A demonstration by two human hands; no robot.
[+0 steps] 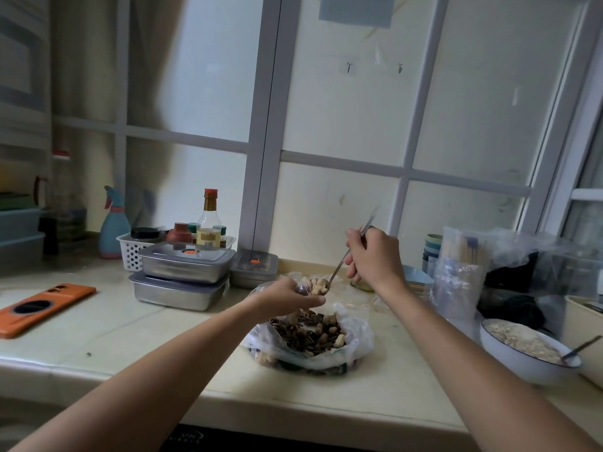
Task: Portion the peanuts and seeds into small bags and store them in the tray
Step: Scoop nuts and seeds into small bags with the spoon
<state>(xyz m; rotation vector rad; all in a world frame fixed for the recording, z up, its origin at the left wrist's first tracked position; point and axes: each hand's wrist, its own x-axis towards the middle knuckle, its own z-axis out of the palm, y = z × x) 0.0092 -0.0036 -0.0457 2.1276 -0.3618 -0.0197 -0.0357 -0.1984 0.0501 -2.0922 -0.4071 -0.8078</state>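
Two hands at work over the large clear plastic bag of mixed peanuts and dark striped seeds (310,337), which lies open on the pale surface (130,327). Left hand (290,296), just above that bag: fingers curled, pinching a small clear plastic bag (301,289); I can barely make out its film. Right hand (375,256), above and right of the big bag: closed round the handle of a thin metal spoon (341,263). Spoon bowl is heaped with pale peanuts (318,286) and sits against the left fingertips at the small bag's mouth. Left of the big bag: two stacked steel containers with grey lids (182,278); farther left, an orange phone (45,308). Right of it: a white bowl of oat flakes (528,350).
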